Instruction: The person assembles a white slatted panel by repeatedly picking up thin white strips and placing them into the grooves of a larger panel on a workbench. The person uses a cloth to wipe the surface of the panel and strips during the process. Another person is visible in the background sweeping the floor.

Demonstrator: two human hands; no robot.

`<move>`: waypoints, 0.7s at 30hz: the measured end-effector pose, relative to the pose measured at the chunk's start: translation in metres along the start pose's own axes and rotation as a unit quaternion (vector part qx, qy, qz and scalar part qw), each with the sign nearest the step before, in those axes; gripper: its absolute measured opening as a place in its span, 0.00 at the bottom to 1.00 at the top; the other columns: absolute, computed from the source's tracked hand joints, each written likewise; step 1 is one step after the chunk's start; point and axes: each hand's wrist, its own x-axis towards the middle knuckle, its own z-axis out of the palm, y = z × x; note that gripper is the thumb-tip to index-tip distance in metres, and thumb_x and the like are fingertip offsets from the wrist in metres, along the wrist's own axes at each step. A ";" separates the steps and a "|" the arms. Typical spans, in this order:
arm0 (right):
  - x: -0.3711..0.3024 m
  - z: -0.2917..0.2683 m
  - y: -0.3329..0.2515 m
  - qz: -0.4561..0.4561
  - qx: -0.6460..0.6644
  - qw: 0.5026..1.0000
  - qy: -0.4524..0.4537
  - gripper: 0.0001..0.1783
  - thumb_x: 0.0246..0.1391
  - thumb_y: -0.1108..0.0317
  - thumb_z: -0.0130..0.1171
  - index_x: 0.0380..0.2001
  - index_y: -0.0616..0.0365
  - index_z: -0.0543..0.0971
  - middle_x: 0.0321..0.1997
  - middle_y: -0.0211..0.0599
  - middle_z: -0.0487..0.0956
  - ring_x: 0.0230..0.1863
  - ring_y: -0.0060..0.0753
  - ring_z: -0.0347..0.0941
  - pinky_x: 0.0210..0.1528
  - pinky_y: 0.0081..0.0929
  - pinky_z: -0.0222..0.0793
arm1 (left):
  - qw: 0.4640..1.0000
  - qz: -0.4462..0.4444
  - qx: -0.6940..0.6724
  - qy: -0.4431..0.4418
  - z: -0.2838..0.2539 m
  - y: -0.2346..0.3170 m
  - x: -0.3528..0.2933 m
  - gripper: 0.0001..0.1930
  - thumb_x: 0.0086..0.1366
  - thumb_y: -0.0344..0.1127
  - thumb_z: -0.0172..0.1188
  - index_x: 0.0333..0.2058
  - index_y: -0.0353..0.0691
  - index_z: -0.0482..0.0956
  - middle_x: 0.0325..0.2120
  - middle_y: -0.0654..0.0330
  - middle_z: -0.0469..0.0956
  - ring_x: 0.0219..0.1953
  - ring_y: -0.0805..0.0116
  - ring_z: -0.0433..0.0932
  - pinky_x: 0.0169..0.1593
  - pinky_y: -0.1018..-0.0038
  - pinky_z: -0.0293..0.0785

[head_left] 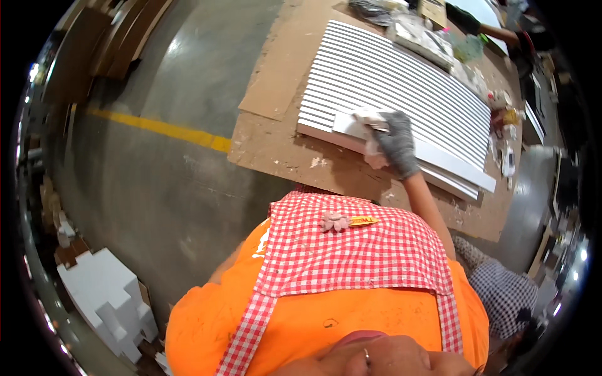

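My right hand (397,143), in a grey knitted glove, is closed around a crumpled whitish cloth (371,119). The cloth presses on a long, smooth white board (446,164), toward its left end. That board lies along the near edge of a white panel with many parallel slats (395,75). A pale pinkish fold hangs below my hand over the near edge; it looks like part of the cloth. My left hand is out of sight; only a bit of the left arm (227,264) shows beside the apron.
The panel rests on a brown, stained worktable (276,141). Along its far side lie a white tray-like block (419,42), plastic bags and bottles (501,99). Another person's arm (498,32) reaches in at the far right. White foam pieces (103,294) stand on the floor at left.
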 end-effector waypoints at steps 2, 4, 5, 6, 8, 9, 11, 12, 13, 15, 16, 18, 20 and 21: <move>0.002 0.012 -0.018 -0.062 -0.062 0.996 0.027 0.19 0.46 0.57 0.64 0.40 0.54 0.77 0.46 0.50 0.71 0.51 0.52 0.65 0.52 0.42 0.64 | 0.960 0.091 0.265 -0.006 -0.030 0.024 0.018 0.07 0.59 0.28 0.51 0.22 0.44 0.74 0.23 0.63 0.73 0.27 0.71 0.68 0.30 0.68 0.66; -0.002 0.026 -0.019 -0.086 -0.102 0.990 0.039 0.21 0.46 0.53 0.63 0.40 0.53 0.77 0.47 0.51 0.71 0.51 0.54 0.65 0.54 0.45 0.63 | 0.952 0.134 0.185 0.204 -0.089 0.036 0.038 0.08 0.61 0.31 0.51 0.23 0.42 0.74 0.24 0.62 0.73 0.27 0.70 0.69 0.32 0.68 0.67; -0.002 0.035 -0.014 -0.097 -0.070 0.992 0.049 0.20 0.44 0.56 0.64 0.41 0.50 0.77 0.45 0.49 0.72 0.50 0.52 0.67 0.54 0.44 0.63 | 0.906 0.206 -0.038 0.368 -0.114 0.030 0.047 0.10 0.63 0.34 0.50 0.24 0.40 0.74 0.25 0.61 0.74 0.28 0.68 0.69 0.34 0.68 0.69; -0.002 0.038 -0.007 -0.124 -0.091 0.988 0.009 0.21 0.40 0.59 0.64 0.41 0.49 0.77 0.42 0.45 0.74 0.47 0.48 0.70 0.52 0.43 0.65 | 0.860 0.243 -0.129 0.430 -0.144 0.081 0.025 0.11 0.64 0.36 0.50 0.27 0.38 0.75 0.27 0.60 0.75 0.31 0.67 0.71 0.38 0.68 0.69; -0.001 0.030 -0.011 -0.135 -0.013 0.991 0.003 0.22 0.37 0.67 0.61 0.43 0.48 0.77 0.37 0.37 0.76 0.43 0.43 0.70 0.45 0.42 0.69 | 0.769 0.337 -0.212 0.501 -0.173 0.166 -0.015 0.13 0.65 0.38 0.50 0.32 0.35 0.78 0.30 0.58 0.77 0.35 0.65 0.73 0.44 0.67 0.70; 0.001 0.003 -0.034 -0.079 -0.017 0.996 -0.034 0.24 0.37 0.68 0.60 0.44 0.46 0.77 0.39 0.38 0.75 0.44 0.44 0.70 0.44 0.42 0.69 | 0.733 0.397 -0.201 0.514 -0.183 0.200 -0.022 0.13 0.65 0.39 0.50 0.34 0.34 0.78 0.32 0.58 0.78 0.37 0.64 0.73 0.45 0.67 0.69; -0.007 0.006 -0.022 -0.050 -0.066 0.997 0.003 0.25 0.37 0.67 0.61 0.46 0.44 0.77 0.43 0.40 0.74 0.45 0.45 0.69 0.46 0.43 0.67 | 0.711 0.488 -0.244 0.444 -0.189 0.292 -0.030 0.14 0.65 0.38 0.50 0.39 0.33 0.78 0.37 0.57 0.79 0.41 0.62 0.74 0.50 0.66 0.68; -0.009 0.003 -0.020 -0.033 -0.073 0.997 -0.004 0.26 0.37 0.67 0.61 0.46 0.44 0.77 0.44 0.40 0.74 0.46 0.45 0.68 0.47 0.43 0.67 | 0.724 0.502 -0.302 0.363 -0.179 0.338 -0.030 0.14 0.65 0.37 0.51 0.42 0.32 0.78 0.40 0.57 0.79 0.44 0.61 0.74 0.52 0.64 0.66; -0.014 -0.003 -0.017 -0.014 -0.080 0.997 -0.007 0.26 0.38 0.67 0.61 0.47 0.44 0.77 0.46 0.40 0.73 0.48 0.45 0.68 0.49 0.43 0.66 | 0.693 0.590 -0.303 0.282 -0.168 0.377 -0.029 0.15 0.64 0.35 0.51 0.44 0.32 0.76 0.44 0.56 0.77 0.48 0.60 0.71 0.56 0.65 0.63; -0.038 -0.019 0.006 -0.015 -0.114 0.993 0.028 0.26 0.39 0.66 0.60 0.47 0.43 0.76 0.48 0.39 0.73 0.49 0.45 0.67 0.51 0.43 0.65 | 0.698 0.626 -0.089 0.335 -0.124 0.433 -0.030 0.19 0.64 0.35 0.50 0.52 0.36 0.72 0.53 0.52 0.71 0.58 0.56 0.65 0.62 0.63 0.56; -0.051 -0.026 0.028 -0.028 -0.141 0.988 0.062 0.26 0.40 0.66 0.60 0.48 0.43 0.76 0.49 0.39 0.72 0.50 0.44 0.67 0.52 0.43 0.64 | 0.711 0.614 -0.026 0.341 -0.107 0.453 -0.024 0.20 0.65 0.36 0.50 0.54 0.38 0.71 0.58 0.52 0.66 0.62 0.56 0.60 0.64 0.63 0.51; -0.089 -0.046 0.085 0.015 -0.170 0.973 0.152 0.24 0.41 0.64 0.58 0.48 0.44 0.75 0.50 0.38 0.72 0.50 0.45 0.67 0.55 0.42 0.62 | 0.727 0.567 0.105 0.373 -0.082 0.469 -0.016 0.22 0.65 0.39 0.49 0.57 0.41 0.68 0.63 0.56 0.60 0.65 0.60 0.54 0.67 0.63 0.43; -0.112 -0.097 0.139 0.195 -0.277 0.939 0.057 0.22 0.42 0.65 0.52 0.45 0.46 0.76 0.49 0.39 0.74 0.50 0.42 0.68 0.54 0.40 0.62 | 0.724 0.472 0.305 0.399 -0.068 0.469 -0.009 0.24 0.67 0.42 0.45 0.59 0.40 0.65 0.65 0.57 0.56 0.67 0.61 0.51 0.68 0.62 0.39; -0.108 -0.146 0.143 0.262 -0.372 0.882 -0.122 0.21 0.41 0.66 0.48 0.43 0.48 0.76 0.47 0.41 0.76 0.50 0.39 0.69 0.51 0.39 0.63 | 0.736 0.465 0.304 0.388 -0.064 0.464 0.011 0.24 0.67 0.43 0.44 0.58 0.38 0.65 0.64 0.56 0.57 0.68 0.60 0.50 0.68 0.61 0.38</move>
